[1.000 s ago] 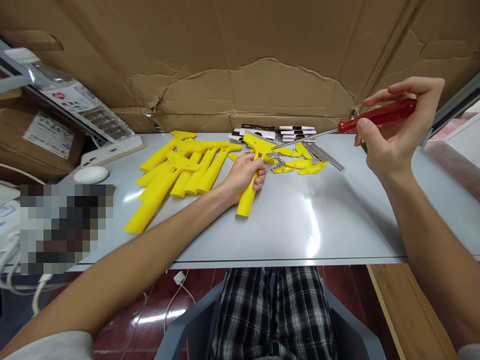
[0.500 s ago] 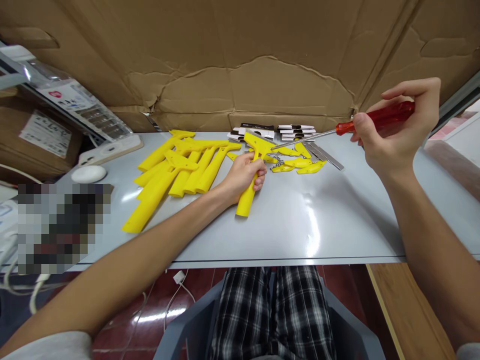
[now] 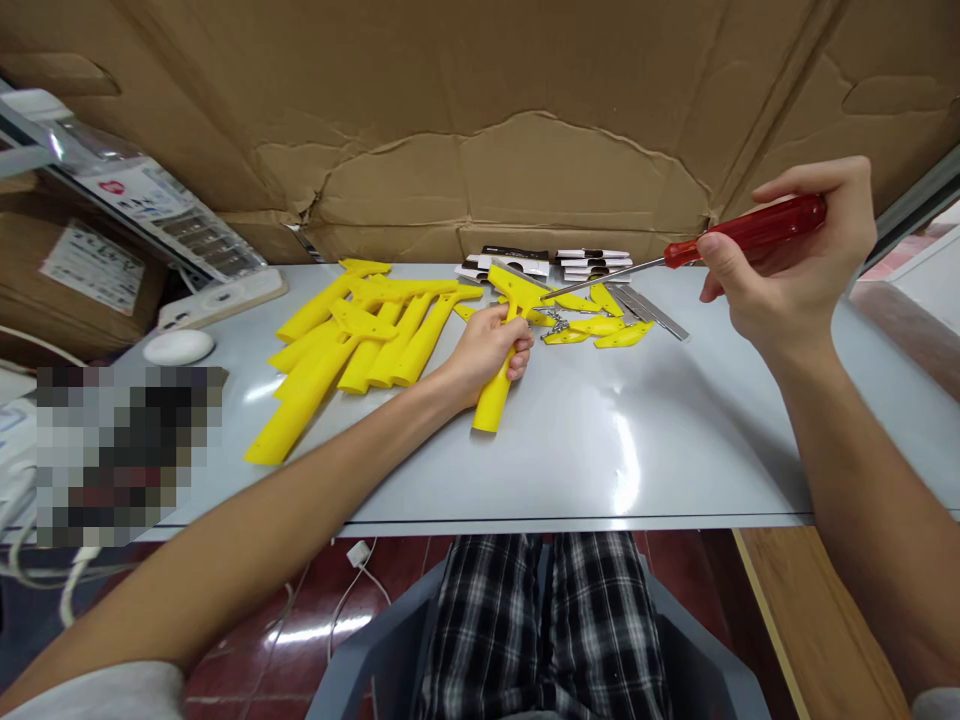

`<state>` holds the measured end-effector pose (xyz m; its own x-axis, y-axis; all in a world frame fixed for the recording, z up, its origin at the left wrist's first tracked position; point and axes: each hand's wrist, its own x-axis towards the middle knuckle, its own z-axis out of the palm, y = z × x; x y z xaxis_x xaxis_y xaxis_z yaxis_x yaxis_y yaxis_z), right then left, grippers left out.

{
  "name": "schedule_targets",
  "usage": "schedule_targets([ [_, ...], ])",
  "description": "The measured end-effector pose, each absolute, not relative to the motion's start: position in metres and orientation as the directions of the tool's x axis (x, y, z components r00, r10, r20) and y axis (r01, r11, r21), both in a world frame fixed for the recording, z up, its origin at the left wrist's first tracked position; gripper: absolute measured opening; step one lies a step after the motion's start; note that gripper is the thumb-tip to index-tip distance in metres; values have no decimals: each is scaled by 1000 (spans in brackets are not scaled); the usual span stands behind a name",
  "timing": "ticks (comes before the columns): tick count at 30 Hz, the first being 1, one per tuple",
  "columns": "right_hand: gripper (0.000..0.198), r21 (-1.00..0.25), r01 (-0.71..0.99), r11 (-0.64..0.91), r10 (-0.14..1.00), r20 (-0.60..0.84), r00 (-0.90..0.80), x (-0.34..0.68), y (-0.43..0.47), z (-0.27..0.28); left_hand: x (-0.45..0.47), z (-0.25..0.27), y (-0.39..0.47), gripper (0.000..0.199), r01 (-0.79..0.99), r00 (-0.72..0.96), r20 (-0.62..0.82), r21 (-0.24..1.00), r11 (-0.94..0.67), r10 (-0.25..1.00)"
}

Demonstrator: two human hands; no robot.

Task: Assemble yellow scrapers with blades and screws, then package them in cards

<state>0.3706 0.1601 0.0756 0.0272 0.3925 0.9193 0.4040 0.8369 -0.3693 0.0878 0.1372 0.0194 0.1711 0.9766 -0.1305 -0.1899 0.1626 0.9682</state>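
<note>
My left hand [image 3: 493, 350] is wrapped round the handle of a yellow scraper [image 3: 492, 404], whose wide head points away from me. A red-handled screwdriver [image 3: 772, 228] is in my right hand [image 3: 799, 265], raised above the table at the right. Its metal shaft slants down to the left, with the tip at the right side of the scraper's head. Just right of that head lie small screws [image 3: 556, 322], several loose yellow head pieces [image 3: 621, 336] and thin metal blades [image 3: 651, 310]. More yellow scraper handles [image 3: 300, 405] lie overlapping to the left.
Small black-and-white packets [image 3: 595, 264] are stacked against the cardboard [image 3: 480, 180] at the back. On the left are a white mouse-shaped object [image 3: 178, 347], a power strip [image 3: 225, 300], a plastic bottle [image 3: 150, 200] and a cardboard box [image 3: 82, 270]. The grey table's front edge [image 3: 562, 524] is before my lap.
My right hand and the screwdriver handle have shifted slightly left, and the fingers have turned a little on the handle. The left hand and scraper stay in place.
</note>
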Motion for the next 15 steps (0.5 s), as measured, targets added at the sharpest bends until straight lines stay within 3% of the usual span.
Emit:
schedule_targets([
  [5, 53, -392, 455, 800, 414, 909, 53, 370, 162, 74, 88, 20, 136, 27, -192, 174, -132, 968, 165, 976],
  [11, 49, -316, 310, 897, 344, 938, -40, 373, 167, 71, 88, 21, 137, 27, -220, 168, -156, 956, 192, 973],
  [15, 47, -416, 284, 864, 457, 885, -93, 371, 160, 74, 87, 19, 138, 27, -226, 152, -155, 956, 186, 976],
])
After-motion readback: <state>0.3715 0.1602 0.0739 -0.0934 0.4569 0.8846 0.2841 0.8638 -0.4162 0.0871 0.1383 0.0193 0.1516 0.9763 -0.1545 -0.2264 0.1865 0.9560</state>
